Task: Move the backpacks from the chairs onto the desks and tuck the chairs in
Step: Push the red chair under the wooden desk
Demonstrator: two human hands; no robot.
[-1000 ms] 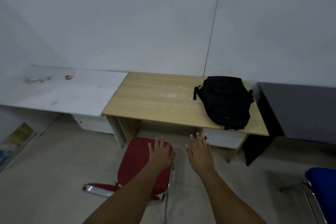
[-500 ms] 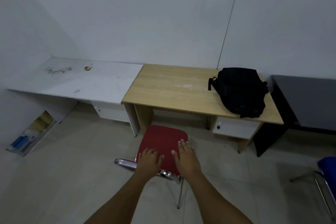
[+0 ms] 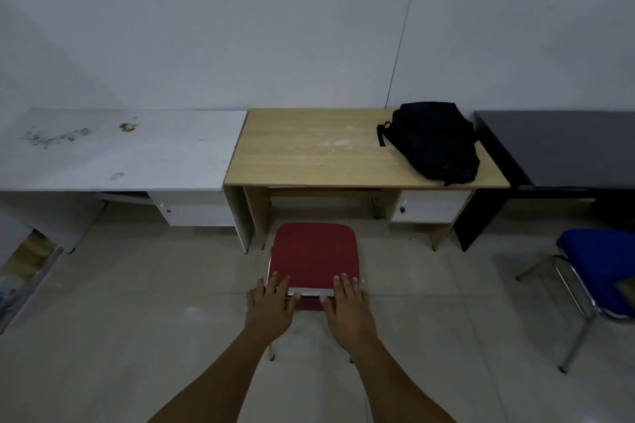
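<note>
We rest our left hand (image 3: pixel 269 309) and right hand (image 3: pixel 348 307) flat, fingers spread, on the near edge of the red padded metal-framed chair (image 3: pixel 314 256), gripping nothing we can see. The hands hide its backrest. At one o'clock, the black fabric backpack (image 3: pixel 434 142) lies on the light wooden desk (image 3: pixel 309 154). At three o'clock, a blue chair (image 3: pixel 599 268) is cut off.

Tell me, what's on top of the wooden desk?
A black backpack lies at the right end of the wooden desk. Whatever is under the backpack is covered.
</note>
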